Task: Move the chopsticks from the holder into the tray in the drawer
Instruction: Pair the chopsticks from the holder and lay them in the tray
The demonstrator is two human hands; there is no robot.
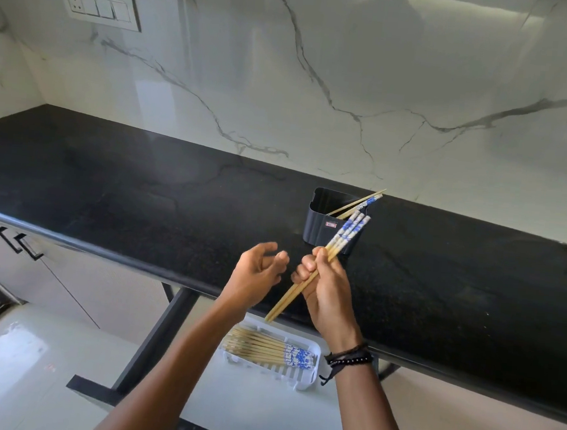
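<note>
The holder (334,224) stood on the desk (141,197), two chopsticks (361,204) leaning in it. Below the desk's front edge, the tray (310,369) held more chopsticks (265,347).

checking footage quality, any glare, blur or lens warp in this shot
Head view: window glare streaks the glossy marble wall; wide-angle warp bows the black counter edge; left hand slightly motion-soft; right hand, its chopsticks and the tray stay readable.

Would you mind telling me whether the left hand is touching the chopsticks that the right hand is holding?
Apart. The head view shows the left hand open, with dark countertop visible between its fingertips and the chopsticks gripped in the right hand.
</note>
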